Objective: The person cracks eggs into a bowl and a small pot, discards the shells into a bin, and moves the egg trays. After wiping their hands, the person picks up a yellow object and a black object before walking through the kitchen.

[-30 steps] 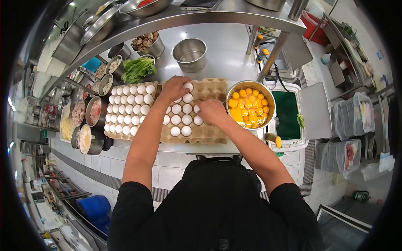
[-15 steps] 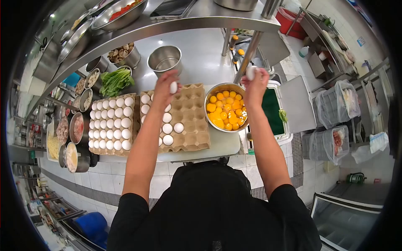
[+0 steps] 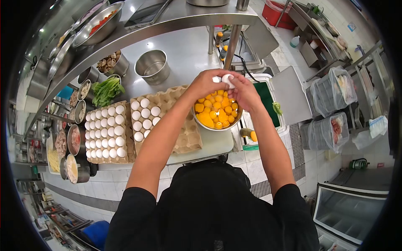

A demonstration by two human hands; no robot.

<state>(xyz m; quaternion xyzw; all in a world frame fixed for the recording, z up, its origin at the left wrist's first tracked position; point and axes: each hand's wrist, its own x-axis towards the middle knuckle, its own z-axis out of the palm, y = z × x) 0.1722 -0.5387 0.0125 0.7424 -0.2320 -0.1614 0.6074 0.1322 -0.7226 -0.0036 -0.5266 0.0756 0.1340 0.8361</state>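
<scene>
Person, one: black short-sleeved top (image 3: 209,209), plain, loose over the chest; sleeves (image 3: 134,201) end above the elbows; forearms (image 3: 163,138) bare; left hand (image 3: 206,83) and right hand (image 3: 245,93) bare.

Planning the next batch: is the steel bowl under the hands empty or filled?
Filled: many yellow yolks lie packed together in the bowl, hiding its bottom.

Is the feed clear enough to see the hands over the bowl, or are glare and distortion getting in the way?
Head view: heavy fisheye with a black vignette at the edges, and the shelf is bent into an arc. Head view: glare spots sit on the steel shelf only. Head view: left hand, right hand and eggs over the bowl are near centre, evenly lit and sharp.
</scene>
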